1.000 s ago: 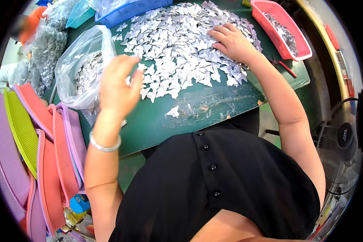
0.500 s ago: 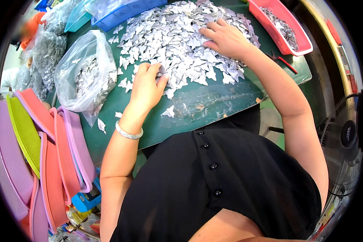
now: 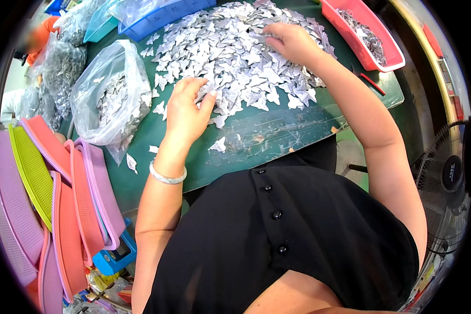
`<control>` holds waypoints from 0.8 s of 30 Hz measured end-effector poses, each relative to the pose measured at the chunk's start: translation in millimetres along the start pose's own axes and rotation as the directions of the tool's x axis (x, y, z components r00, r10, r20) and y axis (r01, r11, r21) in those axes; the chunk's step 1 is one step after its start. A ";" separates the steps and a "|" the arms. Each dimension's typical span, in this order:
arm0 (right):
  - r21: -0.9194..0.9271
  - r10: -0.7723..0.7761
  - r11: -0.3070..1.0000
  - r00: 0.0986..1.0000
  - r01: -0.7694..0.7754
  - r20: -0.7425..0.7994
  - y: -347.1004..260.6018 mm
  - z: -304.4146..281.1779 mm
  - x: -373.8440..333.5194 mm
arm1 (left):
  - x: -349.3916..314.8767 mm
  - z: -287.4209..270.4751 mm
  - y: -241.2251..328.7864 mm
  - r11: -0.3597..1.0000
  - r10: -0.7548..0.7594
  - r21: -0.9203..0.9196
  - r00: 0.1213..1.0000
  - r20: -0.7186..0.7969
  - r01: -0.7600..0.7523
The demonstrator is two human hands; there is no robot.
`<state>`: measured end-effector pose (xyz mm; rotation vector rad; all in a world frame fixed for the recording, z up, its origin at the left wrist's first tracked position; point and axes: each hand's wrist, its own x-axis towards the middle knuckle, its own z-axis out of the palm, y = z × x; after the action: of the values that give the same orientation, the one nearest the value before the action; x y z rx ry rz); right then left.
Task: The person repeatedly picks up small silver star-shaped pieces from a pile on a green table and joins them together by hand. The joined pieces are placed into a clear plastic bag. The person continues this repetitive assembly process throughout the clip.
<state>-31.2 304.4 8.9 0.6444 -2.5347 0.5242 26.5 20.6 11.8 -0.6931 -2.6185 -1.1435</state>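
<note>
A broad heap of small, flat, silvery butterfly-shaped metal pieces (image 3: 235, 68) covers the far middle of a green table (image 3: 256, 141). My left hand (image 3: 186, 107), with a pale bangle (image 3: 167, 175) on its wrist, rests at the heap's near left edge. Its thumb stands apart from its bent fingers, and pieces show in the gap. Over the heap's right side is my right hand (image 3: 294, 43), fingers bent and thumb apart below them. Its fingertips are near the pieces; I cannot make out any piece held. Left of the heap stands a clear plastic bag (image 3: 89, 118) with similar pieces inside.
A pink bin (image 3: 344, 26) of metal parts and a red-handled tool (image 3: 372, 83) are at the right. Blue (image 3: 157, 21) and teal (image 3: 97, 26) bins stand at the back. Stacked colored baskets (image 3: 78, 209) crowd the left; a fan (image 3: 450, 172) stands at the right.
My right hand has turned, and its spread fingers have drawn in from lying across the heap. My left hand has shifted slightly, its thumb moving a little away from the fingers.
</note>
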 end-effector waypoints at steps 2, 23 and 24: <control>0.135 0.189 0.972 0.982 -0.190 0.022 -1.0 -3.3 6.7 | 0.7 -0.7 -2.7 1.000 0.016 -0.001 1.000 -0.011 -0.016; 0.706 0.334 -0.593 0.680 -0.387 0.653 -97.5 51.5 32.1 | 34.5 5.1 -27.7 0.132 -0.291 -0.890 0.875 0.386 0.436; 0.711 0.340 -0.585 0.678 -0.389 0.651 -97.2 52.3 31.7 | 34.0 6.0 -29.5 0.122 -0.303 -0.892 0.872 0.383 0.434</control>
<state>-23.0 189.9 6.3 -0.2605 -1.2947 3.2244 -17.6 19.1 1.1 -0.1423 -1.7794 -3.0899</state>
